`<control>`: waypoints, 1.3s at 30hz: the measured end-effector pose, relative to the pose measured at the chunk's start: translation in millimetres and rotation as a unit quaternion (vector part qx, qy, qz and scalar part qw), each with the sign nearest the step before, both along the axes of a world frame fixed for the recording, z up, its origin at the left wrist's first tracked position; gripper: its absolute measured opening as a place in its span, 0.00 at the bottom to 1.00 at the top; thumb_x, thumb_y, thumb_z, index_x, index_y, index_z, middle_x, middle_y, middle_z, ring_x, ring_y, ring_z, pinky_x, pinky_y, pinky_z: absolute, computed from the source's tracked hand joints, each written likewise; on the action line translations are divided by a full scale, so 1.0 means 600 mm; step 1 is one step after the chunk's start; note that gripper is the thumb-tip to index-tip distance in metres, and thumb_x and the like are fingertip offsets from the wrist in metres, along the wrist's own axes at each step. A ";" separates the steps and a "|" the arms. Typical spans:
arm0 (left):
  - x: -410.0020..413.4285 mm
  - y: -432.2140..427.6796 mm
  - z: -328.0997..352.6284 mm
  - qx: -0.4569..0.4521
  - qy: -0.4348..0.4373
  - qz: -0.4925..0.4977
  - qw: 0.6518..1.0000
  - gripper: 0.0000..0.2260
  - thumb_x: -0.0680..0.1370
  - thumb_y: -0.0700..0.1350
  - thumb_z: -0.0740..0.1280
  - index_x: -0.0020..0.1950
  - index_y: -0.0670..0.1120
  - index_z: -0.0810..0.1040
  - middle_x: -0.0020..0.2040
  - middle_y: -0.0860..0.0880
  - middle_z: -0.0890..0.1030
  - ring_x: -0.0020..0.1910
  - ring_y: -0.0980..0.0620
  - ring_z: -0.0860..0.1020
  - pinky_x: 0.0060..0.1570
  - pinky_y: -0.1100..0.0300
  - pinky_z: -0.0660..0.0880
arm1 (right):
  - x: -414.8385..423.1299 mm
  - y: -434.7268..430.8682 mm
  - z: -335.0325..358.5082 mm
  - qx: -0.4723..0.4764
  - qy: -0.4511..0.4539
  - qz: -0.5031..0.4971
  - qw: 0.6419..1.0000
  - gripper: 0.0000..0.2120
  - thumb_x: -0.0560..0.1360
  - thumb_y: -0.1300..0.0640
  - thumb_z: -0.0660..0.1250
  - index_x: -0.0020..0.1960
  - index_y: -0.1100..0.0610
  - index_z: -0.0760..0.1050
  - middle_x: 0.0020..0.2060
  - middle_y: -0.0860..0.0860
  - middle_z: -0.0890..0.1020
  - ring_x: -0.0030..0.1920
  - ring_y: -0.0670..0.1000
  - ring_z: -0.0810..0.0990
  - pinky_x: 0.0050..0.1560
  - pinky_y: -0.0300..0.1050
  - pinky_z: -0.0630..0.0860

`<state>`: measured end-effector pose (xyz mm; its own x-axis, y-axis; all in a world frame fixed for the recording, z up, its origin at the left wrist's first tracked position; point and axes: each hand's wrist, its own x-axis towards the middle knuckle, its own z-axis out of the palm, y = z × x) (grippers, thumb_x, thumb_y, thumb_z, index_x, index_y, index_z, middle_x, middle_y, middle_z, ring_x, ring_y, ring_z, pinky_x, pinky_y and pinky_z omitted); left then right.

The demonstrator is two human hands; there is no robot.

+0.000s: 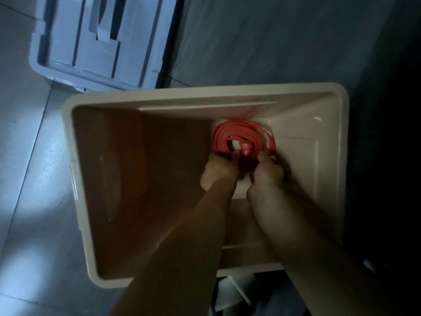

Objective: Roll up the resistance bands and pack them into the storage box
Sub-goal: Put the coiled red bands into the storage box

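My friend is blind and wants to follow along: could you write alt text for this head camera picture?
The left hand and right hand reach deep into a cream box and hold a coiled red band near its far right corner. A pale lid lies on the tiled floor beyond the box, to the left.

Coiled red resistance band (pixel 242 139) lies inside cream storage box (pixel 205 96).
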<state>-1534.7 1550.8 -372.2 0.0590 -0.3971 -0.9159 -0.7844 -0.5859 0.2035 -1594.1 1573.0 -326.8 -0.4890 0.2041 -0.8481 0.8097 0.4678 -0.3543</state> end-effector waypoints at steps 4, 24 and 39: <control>0.003 -0.006 0.000 0.013 0.016 -0.009 1.000 0.36 0.64 0.71 0.61 0.58 0.45 0.75 0.49 0.43 0.83 0.40 0.43 0.83 0.45 0.50 0.80 | -0.002 -0.001 -0.002 -0.025 -0.021 -0.011 0.999 0.15 0.79 0.58 0.58 0.63 0.61 0.71 0.55 0.57 0.76 0.54 0.56 0.75 0.49 0.46 0.73; 0.331 -0.038 0.710 -0.184 0.008 -0.123 0.975 0.19 0.78 0.51 0.61 0.66 0.45 0.65 0.63 0.45 0.70 0.57 0.46 0.75 0.51 0.54 0.71 | 0.092 0.032 0.590 -0.044 0.199 0.648 0.734 0.18 0.73 0.63 0.66 0.62 0.63 0.71 0.58 0.60 0.72 0.55 0.59 0.75 0.59 0.54 0.72; 0.972 0.200 1.123 -0.179 -0.040 0.087 0.979 0.18 0.77 0.45 0.65 0.63 0.39 0.68 0.60 0.40 0.73 0.57 0.45 0.74 0.49 0.61 0.66 | 0.572 0.041 1.043 -0.100 0.199 0.839 0.497 0.16 0.75 0.58 0.66 0.61 0.61 0.72 0.59 0.58 0.72 0.58 0.57 0.74 0.58 0.46 0.69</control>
<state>-951.8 1670.5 301.5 0.2203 -0.6699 -0.7090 -0.7002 -0.6146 0.3632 -1251.0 1597.6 298.9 0.0340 -0.8430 -0.5368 -0.8127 0.2893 -0.5058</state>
